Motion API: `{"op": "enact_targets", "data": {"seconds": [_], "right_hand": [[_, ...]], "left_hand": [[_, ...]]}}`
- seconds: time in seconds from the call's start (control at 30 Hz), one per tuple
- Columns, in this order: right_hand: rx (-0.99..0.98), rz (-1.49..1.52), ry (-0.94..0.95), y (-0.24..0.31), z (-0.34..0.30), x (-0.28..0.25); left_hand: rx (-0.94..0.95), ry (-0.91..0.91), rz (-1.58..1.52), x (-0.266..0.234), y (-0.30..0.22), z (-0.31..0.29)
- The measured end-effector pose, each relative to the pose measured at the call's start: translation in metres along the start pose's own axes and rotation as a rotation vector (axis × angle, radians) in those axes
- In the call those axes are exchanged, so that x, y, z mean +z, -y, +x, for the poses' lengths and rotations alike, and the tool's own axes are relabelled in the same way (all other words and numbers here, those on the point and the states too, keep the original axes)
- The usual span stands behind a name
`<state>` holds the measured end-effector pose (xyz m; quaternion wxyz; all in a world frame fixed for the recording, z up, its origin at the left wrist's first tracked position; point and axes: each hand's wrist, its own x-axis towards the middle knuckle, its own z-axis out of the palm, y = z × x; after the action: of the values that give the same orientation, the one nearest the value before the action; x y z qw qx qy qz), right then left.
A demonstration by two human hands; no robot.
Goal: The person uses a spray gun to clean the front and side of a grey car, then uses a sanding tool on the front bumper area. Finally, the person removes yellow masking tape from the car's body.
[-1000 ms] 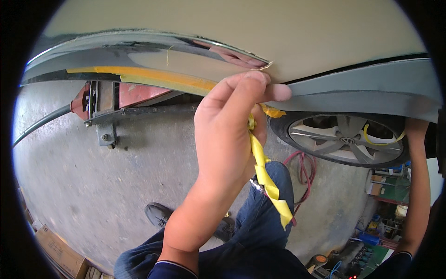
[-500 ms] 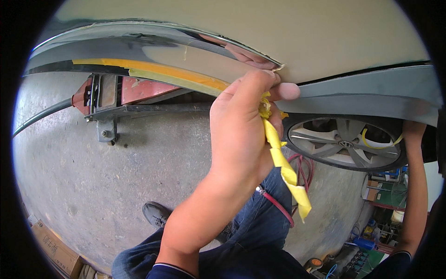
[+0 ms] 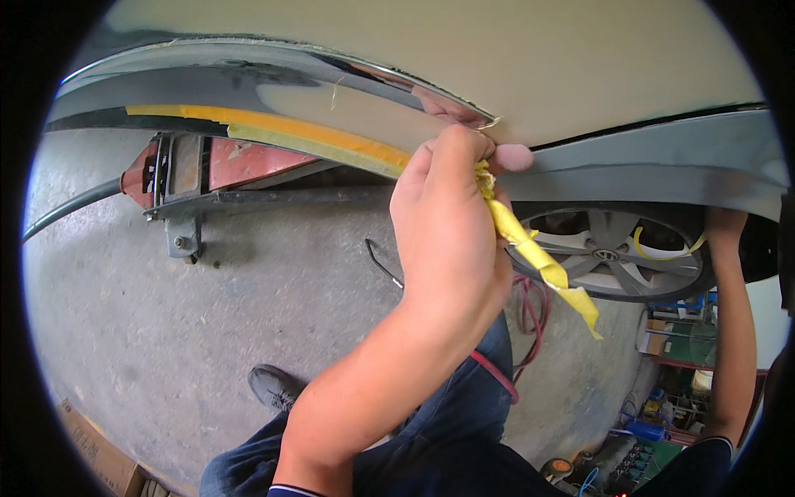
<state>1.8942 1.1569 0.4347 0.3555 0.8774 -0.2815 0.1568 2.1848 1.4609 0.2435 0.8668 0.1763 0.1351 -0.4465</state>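
Observation:
My left hand [image 3: 447,207] is closed on a crumpled, twisted strip of yellow masking tape [image 3: 542,263]. Its fingertips are at the corner where the car's beige panel [image 3: 596,74], the dark glossy strip and the grey lower panel [image 3: 662,161] meet. The strip's loose end hangs out toward the wheel. On the far right, my right hand [image 3: 725,222] reaches up under the grey panel's lower edge, beside the wheel; its fingers are hidden. A thin yellow strip [image 3: 667,255] curls next to that hand. Orange tape [image 3: 273,122] and paler tape [image 3: 323,149] run along the car's lower edge.
Beneath the car at left is a red floor jack [image 3: 257,161] with a dark handle. The spoked wheel [image 3: 613,248] stands at right. Red hose [image 3: 530,331] lies by my leg. A cardboard box [image 3: 95,447] is lower left, cluttered shelving [image 3: 679,364] lower right.
My left hand has shifted slightly right in the picture, and the loose end of its tape has swung right and up. The right hand stays under the panel.

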Motion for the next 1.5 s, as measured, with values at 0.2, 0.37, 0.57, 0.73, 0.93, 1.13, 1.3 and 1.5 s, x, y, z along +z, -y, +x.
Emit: {"op": "enact_targets", "data": {"seconds": [0.2,0.37,0.57,0.73,0.93,1.13,1.3,1.5], "right_hand": [[-0.096,-0.105,0.037,-0.012,-0.001,0.0],[-0.183,-0.158,-0.032,-0.003,-0.002,-0.002],[-0.206,-0.185,-0.01,-0.007,-0.003,-0.002],[-0.204,-0.194,0.003,-0.009,-0.003,0.0],[-0.191,-0.199,0.012,-0.012,-0.006,0.002],[-0.171,-0.178,0.036,-0.009,-0.005,0.001],[-0.117,-0.068,0.021,0.009,-0.002,-0.002],[-0.1,-0.053,0.005,0.016,0.003,-0.005]], "left_hand": [[0.192,0.043,0.134,-0.022,0.012,0.003],[0.45,0.091,0.381,-0.032,0.008,0.011],[0.477,0.101,0.603,-0.025,0.0,0.008],[0.281,0.126,0.51,-0.018,-0.002,0.004],[-0.083,0.184,0.171,-0.014,-0.018,-0.004],[-0.369,0.183,-0.111,-0.01,-0.033,-0.005],[-0.433,0.212,-0.231,-0.009,-0.032,0.0],[-0.381,0.168,-0.245,0.003,-0.027,-0.002]]}}
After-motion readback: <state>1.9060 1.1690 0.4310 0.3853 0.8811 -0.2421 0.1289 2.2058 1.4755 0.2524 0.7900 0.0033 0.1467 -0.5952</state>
